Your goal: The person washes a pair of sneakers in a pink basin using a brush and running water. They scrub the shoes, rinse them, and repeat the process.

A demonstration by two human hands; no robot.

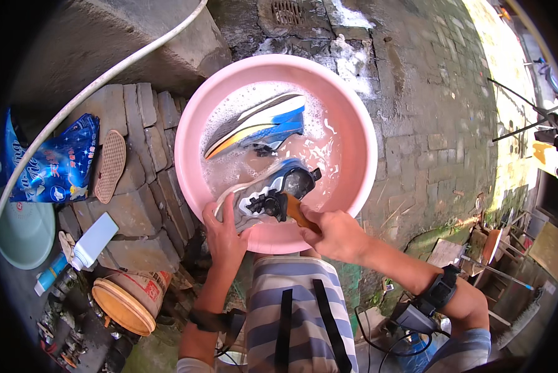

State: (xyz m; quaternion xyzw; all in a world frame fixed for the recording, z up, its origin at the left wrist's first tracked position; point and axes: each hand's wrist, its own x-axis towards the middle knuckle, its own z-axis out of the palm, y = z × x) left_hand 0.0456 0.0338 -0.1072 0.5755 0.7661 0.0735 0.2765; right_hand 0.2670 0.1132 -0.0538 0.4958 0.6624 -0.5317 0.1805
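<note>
My left hand (226, 238) grips the toe of a grey and blue sneaker (294, 175) over the near side of a pink plastic basin (366, 186). In my right hand (337, 235) is a brush with an orange-brown handle (302, 215); its head presses against the laces area, and its bristles are hidden. The sneaker's dark opening faces up and right. Behind it, a second sneaker (265, 123) lies on its side in the cloudy, sudsy water (241, 172), its white, orange and blue sole edge showing.
Stacked bricks (134, 186) at left hold an insole (111, 167), a blue detergent bag (64, 161) and a white bottle (94, 240). Nearby are a pale green basin (27, 238) and a tipped bucket (129, 298). A white hose (97, 84) arcs above. A floor drain (287, 12) lies beyond.
</note>
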